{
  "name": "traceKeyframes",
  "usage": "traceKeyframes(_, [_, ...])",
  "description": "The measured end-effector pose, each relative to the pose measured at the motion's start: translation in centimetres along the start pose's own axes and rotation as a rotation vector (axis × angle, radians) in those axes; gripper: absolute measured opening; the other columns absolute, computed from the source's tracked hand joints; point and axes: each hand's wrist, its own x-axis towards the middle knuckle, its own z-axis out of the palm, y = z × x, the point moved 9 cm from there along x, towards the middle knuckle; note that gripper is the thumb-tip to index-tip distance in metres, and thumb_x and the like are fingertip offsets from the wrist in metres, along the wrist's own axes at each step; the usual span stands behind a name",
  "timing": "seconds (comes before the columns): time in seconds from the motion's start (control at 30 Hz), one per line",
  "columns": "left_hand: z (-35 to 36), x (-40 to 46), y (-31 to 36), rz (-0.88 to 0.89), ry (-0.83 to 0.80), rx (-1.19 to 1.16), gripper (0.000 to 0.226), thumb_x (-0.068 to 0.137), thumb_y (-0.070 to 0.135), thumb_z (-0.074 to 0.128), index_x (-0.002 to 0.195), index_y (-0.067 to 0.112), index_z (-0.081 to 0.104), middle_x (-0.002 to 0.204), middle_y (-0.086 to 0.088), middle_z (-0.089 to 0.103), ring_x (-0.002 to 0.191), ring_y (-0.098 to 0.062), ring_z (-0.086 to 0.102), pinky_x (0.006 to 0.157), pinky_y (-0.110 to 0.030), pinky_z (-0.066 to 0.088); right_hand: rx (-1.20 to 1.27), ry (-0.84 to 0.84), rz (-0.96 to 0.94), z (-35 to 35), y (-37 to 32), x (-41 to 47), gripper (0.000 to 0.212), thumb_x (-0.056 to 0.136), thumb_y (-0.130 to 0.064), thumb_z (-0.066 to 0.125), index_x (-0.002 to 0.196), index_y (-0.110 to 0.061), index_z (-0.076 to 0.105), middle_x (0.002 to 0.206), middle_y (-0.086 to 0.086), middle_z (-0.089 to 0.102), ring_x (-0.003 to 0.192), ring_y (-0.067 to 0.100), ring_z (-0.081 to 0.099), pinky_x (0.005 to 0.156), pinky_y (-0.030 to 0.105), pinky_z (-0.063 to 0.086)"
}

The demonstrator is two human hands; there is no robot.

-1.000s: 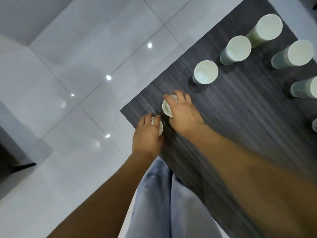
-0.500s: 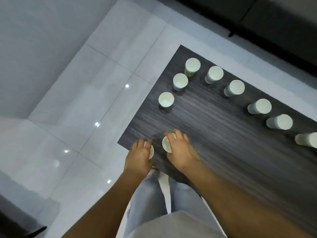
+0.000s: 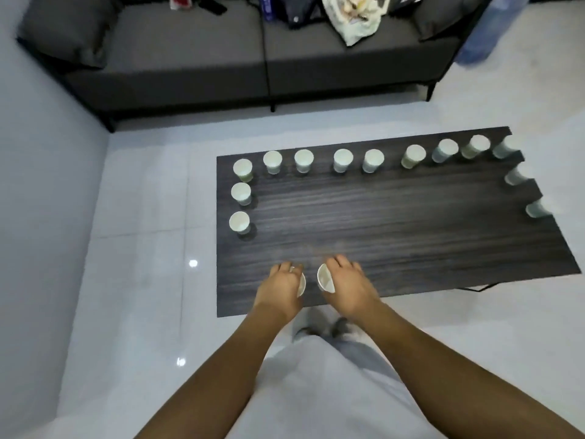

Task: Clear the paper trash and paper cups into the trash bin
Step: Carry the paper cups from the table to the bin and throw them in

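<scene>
Paper cups are ringing the far and side edges of the dark table [image 3: 395, 223], and I am already holding two of them at the near edge. My left hand [image 3: 280, 288] is curling round one cup [image 3: 301, 285], with only a sliver of its white rim showing past the fingers. My right hand [image 3: 346, 285] is gripping a second cup [image 3: 325, 278], whose open mouth is tilting toward the left hand. The two held cups are sitting close together, just apart.

The next cups are lying to the left and ahead: a column of three along the left edge, the nearest one [image 3: 239, 222] standing upright, mouth up, closer to my left hand than to my right. A long row [image 3: 342, 160] is running along the far edge, and a few blurred cups [image 3: 516, 175] are trailing down the right side, well apart from both hands.

I am seeing no trash bin anywhere in view, so I am judging that the carry has to turn away from the table. With both hands full, nesting the two cups would probably free a hand. Beyond the table a grey sofa [image 3: 190, 58] is standing with bags on it.
</scene>
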Motion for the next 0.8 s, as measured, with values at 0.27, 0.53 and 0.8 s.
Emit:
traceKeyframes(0.27, [1.3,0.3,14.9,0.322,-0.100,0.193,0.066,0.085,0.021,0.064,0.143,0.020,0.033,0.145,0.000,0.034,0.134,-0.021,0.028,0.100,-0.039,0.042,0.219,0.199,0.330,-1.4,12.7,-11.9,0.057,0.083,-0.028,0.068,0.134,-0.022,0.041,0.137,0.000,0.042,0.119,0.027,0.044,0.096,0.035,0.045])
traceKeyframes(0.53, [12.2,-5.9,35.7,0.712,-0.197,0.393,0.067,0.085,0.023,0.063,0.144,0.018,0.033,0.144,-0.002,0.035,0.133,-0.023,0.030,0.103,-0.036,0.038,0.455,0.491,0.631,-0.5,27.6,-28.7,0.063,0.085,-0.029,0.068,0.141,-0.026,0.039,0.142,-0.003,0.040,0.118,0.025,0.045,0.093,0.032,0.045])
traceKeyframes(0.8, [27.4,-17.4,52.8,0.918,-0.269,0.516,0.067,0.084,0.027,0.066,0.142,0.020,0.034,0.141,-0.001,0.039,0.129,-0.021,0.037,0.100,-0.032,0.041,0.672,0.648,0.880,6.0,42.7,-48.4,0.060,0.085,-0.032,0.065,0.139,-0.025,0.041,0.139,-0.003,0.040,0.117,0.024,0.045,0.090,0.033,0.048])
